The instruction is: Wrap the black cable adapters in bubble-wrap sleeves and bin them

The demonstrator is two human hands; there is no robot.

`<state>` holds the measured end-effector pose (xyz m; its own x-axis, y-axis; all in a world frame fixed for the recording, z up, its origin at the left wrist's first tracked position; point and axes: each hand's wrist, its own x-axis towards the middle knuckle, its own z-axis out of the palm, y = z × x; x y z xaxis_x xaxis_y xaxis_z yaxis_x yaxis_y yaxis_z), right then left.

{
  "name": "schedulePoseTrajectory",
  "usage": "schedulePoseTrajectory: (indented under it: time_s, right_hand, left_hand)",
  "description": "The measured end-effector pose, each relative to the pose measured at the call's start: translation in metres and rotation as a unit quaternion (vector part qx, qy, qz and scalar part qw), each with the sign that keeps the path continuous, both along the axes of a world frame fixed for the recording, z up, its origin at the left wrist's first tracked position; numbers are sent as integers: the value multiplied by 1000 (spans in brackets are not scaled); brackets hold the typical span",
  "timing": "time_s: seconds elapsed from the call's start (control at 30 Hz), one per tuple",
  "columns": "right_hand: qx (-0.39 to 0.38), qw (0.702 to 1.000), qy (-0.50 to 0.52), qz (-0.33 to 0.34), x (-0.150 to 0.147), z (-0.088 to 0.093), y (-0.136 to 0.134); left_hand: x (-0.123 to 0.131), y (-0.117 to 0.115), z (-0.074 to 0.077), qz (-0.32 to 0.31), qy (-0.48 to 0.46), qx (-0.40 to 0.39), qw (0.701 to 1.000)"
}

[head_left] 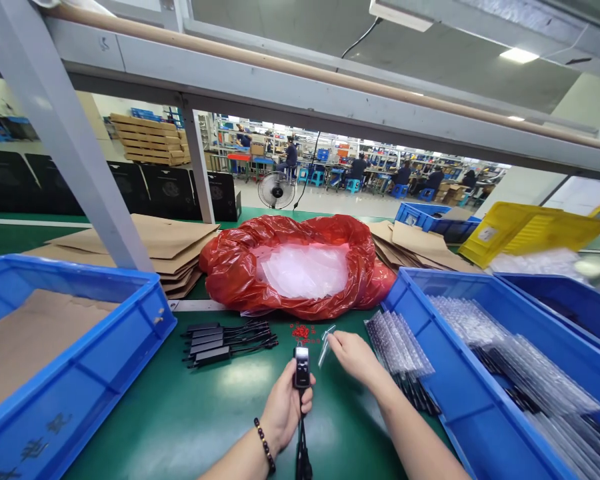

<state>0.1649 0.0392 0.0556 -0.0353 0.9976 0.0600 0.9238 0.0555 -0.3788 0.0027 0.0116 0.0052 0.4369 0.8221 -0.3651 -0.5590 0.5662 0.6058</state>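
Note:
My left hand [285, 408] is wrapped round a small black handheld controller [302, 368] with buttons and a bright patch at its top; its black cable [303, 447] hangs toward me. The fingers of my right hand [354, 355] pinch a slim, shiny strip [326, 345], clear or silvery, whose kind I cannot make out. Just beyond the controller lies a scatter of small red rings [304, 332]. To the left, several black boxes with cables [215, 343] lie in a row on the green table [220, 420].
A red plastic bag [230, 267] holding clear bags [303, 270] stands at the back, between brown cardboard sheets [165, 240]. Blue bins flank me, one left [130, 327] and one right [430, 360]. Bubble-wrapped items [397, 343] lean beside the right bin. A shelf beam [280, 80] crosses overhead.

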Motion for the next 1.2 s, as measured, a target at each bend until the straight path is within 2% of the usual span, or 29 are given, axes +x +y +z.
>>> schedulePoseTrajectory:
  time_s: [0.07,0.2,0.27,0.37,0.47,0.6,0.73,0.83,1.0,1.13,1.2]
  right_hand:
    - [-35,994,-87,-54,7,-4,20]
    - [-49,986,-122,-100,17,-11,38]
    - [-31,985,-123,-120,20,-9,37]
    - [44,984,-108,-137,22,2,35]
    - [120,980,-93,-127,18,18,45]
    - [128,984,-81,-94,5,31,77]
    - [103,991,-70,-48,-10,28,107]
    - [89,993,-61,-37,-18,21,118]
    - [108,993,-32,-43,-24,20,112]
    - [176,983,12,-53,-16,34,86]
    - [239,963,91,-85,-5,40,67]
  left_hand:
    - [-1,0,3,11,6,29,1000]
    - [-2,-1,5,15,43,68,997]
    - [-2,-1,5,8,48,66,997]
    - [-1,-1,5,-7,41,50,998]
    - [0,-2,5,-16,28,40,999]
    - [-1,-3,4,-30,13,37,999]
    - [-2,-2,5,-39,0,28,999]
    - [-3,-2,7,-46,-6,24,999]
    - [-3,-2,8,-51,-11,23,998]
    - [-4,-1,8,-37,-17,37,998]
    - [-5,-1,10,-30,-20,48,998]
